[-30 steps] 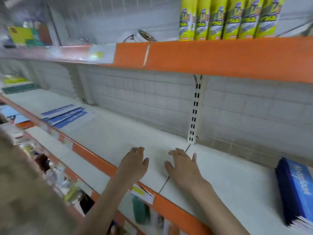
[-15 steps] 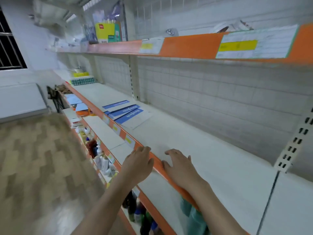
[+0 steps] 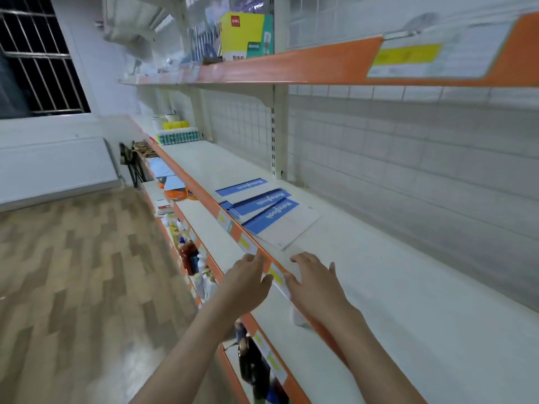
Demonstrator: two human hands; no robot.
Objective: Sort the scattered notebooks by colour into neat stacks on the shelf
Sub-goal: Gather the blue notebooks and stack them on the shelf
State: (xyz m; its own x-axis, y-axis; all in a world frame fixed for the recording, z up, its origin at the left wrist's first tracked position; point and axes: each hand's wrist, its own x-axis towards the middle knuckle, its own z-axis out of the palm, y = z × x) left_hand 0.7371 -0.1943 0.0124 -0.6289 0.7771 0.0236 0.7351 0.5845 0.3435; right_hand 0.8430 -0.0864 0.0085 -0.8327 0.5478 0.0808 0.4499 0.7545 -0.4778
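Both hands reach forward with nothing in them: the left hand (image 3: 248, 282) hangs with loosely spread fingers just off the orange front edge of the shelf (image 3: 393, 287), and the right hand (image 3: 316, 282) hovers flat over the white shelf surface just inside that edge, fingers straight and a little apart. Whether the right palm actually touches the shelf cannot be told. Held ready like this, one on each side of the shelf lip, the hands look set to gather something flat from the shelf.

Just beyond the fingertips, farther along the same shelf, lie the blue notebooks (image 3: 262, 207), fanned out and overlapping, several showing "Notebook" on their covers. A pale notebook (image 3: 288, 228) lies at the near end of the fan, partly under the nearest blue one. Their spread, with corners askew and near the shelf lip, suggests they have not yet been squared into a stack.

On the top shelf at the far left stands a yellow box (image 3: 240, 36). Bottles (image 3: 189, 255) crowd the lower shelf on the left.
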